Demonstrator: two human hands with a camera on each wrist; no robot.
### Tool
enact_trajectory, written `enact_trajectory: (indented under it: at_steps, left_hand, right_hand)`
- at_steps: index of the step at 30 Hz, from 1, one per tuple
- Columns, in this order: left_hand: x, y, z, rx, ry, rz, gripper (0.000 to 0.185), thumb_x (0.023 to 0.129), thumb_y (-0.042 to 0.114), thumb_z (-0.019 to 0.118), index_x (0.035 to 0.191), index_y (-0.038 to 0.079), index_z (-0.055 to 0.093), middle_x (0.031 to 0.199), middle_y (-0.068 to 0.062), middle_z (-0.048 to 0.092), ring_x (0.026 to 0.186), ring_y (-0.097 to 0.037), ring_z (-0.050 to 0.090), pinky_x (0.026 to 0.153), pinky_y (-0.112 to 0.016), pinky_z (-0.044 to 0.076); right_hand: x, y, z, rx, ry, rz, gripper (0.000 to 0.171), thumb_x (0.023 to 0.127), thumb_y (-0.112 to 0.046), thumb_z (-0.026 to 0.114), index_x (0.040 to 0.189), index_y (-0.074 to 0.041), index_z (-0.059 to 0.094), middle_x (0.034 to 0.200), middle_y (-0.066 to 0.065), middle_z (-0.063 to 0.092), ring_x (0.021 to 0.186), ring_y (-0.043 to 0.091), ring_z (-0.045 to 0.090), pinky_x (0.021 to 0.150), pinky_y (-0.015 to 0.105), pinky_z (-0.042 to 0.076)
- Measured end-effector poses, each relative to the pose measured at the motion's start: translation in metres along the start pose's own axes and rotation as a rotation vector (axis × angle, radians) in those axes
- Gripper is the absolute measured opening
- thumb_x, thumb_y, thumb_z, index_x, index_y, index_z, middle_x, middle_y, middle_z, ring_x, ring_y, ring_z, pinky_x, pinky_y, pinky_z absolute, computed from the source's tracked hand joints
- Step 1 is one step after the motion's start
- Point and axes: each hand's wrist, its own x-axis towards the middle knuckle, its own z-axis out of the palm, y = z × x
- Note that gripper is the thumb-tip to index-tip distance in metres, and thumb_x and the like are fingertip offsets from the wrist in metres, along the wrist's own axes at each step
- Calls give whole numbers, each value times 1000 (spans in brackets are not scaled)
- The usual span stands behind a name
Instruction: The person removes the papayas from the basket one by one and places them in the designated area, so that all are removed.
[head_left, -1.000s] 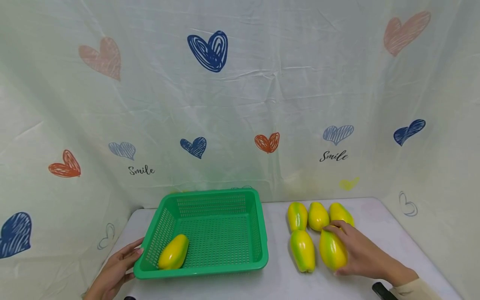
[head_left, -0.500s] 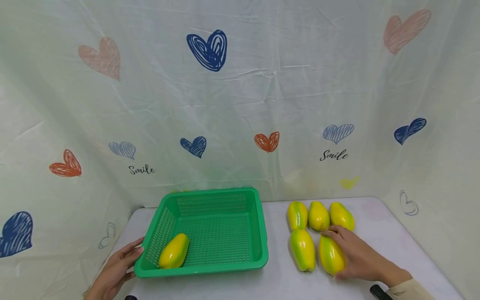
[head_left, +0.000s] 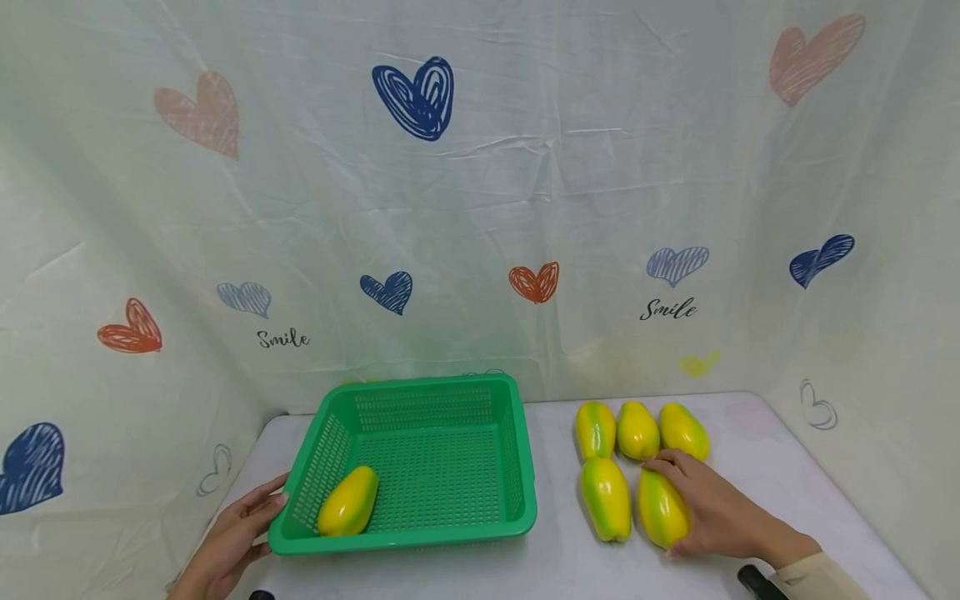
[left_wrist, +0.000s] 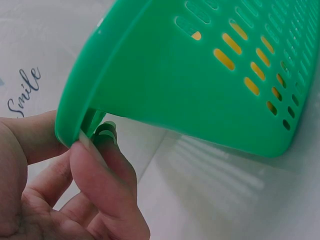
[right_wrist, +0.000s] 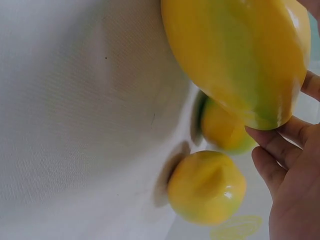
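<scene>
Papaya [head_left: 662, 507] number one, the yellow and green one at the front right of the table [head_left: 757, 467], is under your right hand [head_left: 712, 515]. Your fingers curl over its right side and your thumb sits at its near end, so you have hold of it. It lies flat on the white table. From your right wrist you can see your fingertips [right_wrist: 272, 150] wrap round its tip.

Four more papayas lie near it. One [head_left: 606, 499] is just to its left, side by side with it. Three sit in a row behind: a left one [head_left: 595, 430], a middle one [head_left: 637, 430] and a right one [head_left: 683, 430]. Your fingertips come close to that back row.

Your left hand [head_left: 228, 542] is at the front left corner of the green basket [head_left: 517, 467]. The wrist view shows your fingers [left_wrist: 102, 165] touching the underside of the rim there, with your thumb by the outside. They are a little bent, but I cannot tell if you are gripping the rim or just touching it.

One papaya [head_left: 347, 501] lies inside the basket, in the front left corner, leaning against the left wall. The basket sits on the table, left of the loose papayas and well apart from them.

A pale cloth [head_left: 480, 208] with hearts and the word "Smile" hangs behind the table.
</scene>
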Motion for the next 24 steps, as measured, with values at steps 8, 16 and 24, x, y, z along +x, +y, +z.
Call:
enact_trajectory:
  at_steps: [8,16,24]
  left_hand:
    - [-1,0,0,3,-8,4,70,112,29,56,165,-3,23,109,3,70,91,-17,64,77,-38,54]
    - [-1,1,0,-10,-9,-4,71,112,29,57,165,-2,23,109,3,70,91,-16,65,78,-37,55]
    - [0,0,1,-11,-2,-10,70,112,29,57,165,-2,24,108,1,69,90,-17,64,78,-38,54]
  right_hand:
    - [2,0,-2,15,-12,-8,110,59,-68,95,144,-12,55,139,1,53,118,22,57,97,43,57]
    - [5,-1,-3,59,-90,78,110,62,-59,97,150,-11,53,145,11,52,123,32,58,97,56,57]
    - [3,1,-3,83,-85,59,108,66,-48,99,155,-12,50,149,10,43,119,30,59,90,43,60]
